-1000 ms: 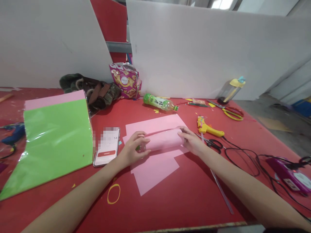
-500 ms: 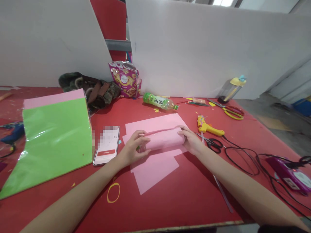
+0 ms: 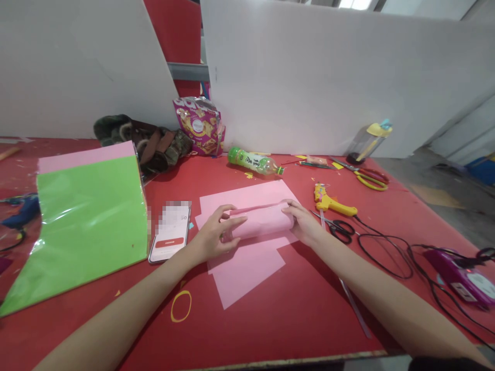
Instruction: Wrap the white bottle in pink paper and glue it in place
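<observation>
1. The paper roll [image 3: 263, 222] is laid on flat sheets [image 3: 247, 268] on the table [image 3: 301, 309].
2. A phone [image 3: 170, 233] is placed left of it, a glue gun [image 3: 330, 202] and scissors [image 3: 340, 228] right.
3. A bottle [image 3: 253, 161] is laid behind the sheets.

The one camera sits on the person's head and looks forward and down, close over the red surface [image 3: 294, 319], with the left hand [image 3: 214, 234] and right hand [image 3: 303, 222] mid-frame.

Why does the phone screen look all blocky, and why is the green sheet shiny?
In the head view, the phone has its upper screen blurred into squares, and the green sheet shows whitish glare patches on its glossy surface.
</observation>
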Tool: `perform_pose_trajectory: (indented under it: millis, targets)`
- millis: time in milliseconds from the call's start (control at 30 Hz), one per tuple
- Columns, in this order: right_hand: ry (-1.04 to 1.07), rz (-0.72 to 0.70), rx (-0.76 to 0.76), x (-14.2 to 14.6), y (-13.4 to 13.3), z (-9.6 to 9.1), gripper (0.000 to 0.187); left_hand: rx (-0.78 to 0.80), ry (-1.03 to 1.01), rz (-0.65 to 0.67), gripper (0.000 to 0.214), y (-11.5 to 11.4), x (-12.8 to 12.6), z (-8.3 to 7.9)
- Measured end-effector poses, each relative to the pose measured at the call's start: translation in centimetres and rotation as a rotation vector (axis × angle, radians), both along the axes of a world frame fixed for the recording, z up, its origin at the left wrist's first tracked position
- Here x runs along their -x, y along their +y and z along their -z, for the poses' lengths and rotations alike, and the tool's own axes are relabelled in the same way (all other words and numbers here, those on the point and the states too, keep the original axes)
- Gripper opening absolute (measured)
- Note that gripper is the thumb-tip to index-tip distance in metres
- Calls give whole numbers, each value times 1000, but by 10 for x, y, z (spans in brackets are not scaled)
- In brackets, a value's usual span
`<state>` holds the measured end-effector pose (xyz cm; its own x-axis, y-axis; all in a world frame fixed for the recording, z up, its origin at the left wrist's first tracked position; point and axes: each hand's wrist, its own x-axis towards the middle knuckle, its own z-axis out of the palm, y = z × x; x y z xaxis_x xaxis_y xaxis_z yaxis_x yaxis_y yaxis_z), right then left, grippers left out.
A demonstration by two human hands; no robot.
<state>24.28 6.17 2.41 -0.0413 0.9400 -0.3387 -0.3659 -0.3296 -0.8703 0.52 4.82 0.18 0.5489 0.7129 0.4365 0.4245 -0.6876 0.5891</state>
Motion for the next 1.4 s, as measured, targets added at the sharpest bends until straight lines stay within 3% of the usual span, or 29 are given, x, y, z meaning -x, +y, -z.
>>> perform_pose_trajectory:
  millis: [400,1100,1233,1400]
  targets:
    - [-31,-13,-7,1,-2,-2,23,-6,155,32,37,-1,-1,-15]
    - [-285,87,-7,12,-3,-2,22,-39,225,7,41,0,-5,-15]
    - [-501,54,-170,0,-4,3,31,-66,210,20,41,0,-5,-14]
    - [-1161,-105,-644,-17,-8,-4,42,-95,176,35,40,1,-5,-11]
